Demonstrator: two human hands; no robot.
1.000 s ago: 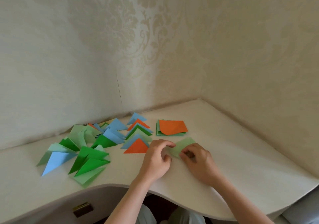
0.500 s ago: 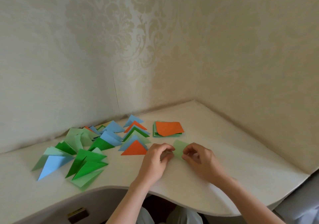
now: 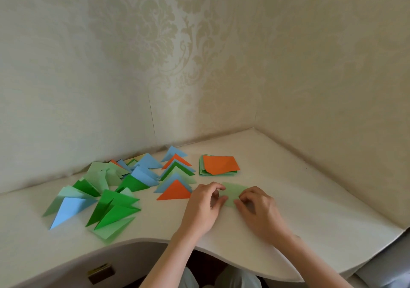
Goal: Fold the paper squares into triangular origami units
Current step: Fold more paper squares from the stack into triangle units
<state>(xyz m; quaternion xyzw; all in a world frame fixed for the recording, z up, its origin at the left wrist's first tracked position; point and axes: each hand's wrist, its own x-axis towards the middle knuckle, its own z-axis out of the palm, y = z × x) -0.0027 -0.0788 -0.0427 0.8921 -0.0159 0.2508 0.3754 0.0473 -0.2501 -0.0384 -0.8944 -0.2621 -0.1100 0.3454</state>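
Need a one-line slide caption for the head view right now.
Both hands, left and right, pinch a light green paper on the table beside folded triangles.

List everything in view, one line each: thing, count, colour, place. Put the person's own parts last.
Table: one, white, curved front edge, set in the corner.
Wallpaper: cream, patterned, on both walls.
Folded triangles: many, too overlapped to count; blue, orange, light and dark green; left half of the table.
Stack of squares: one, orange sheet on top, green sheets under it; behind the hands.
Paper being folded: one, light green, between the hands.
Brass fitting: one, below the table's front edge.
Left hand: pinches the paper's left side.
Right hand: holds its right side.
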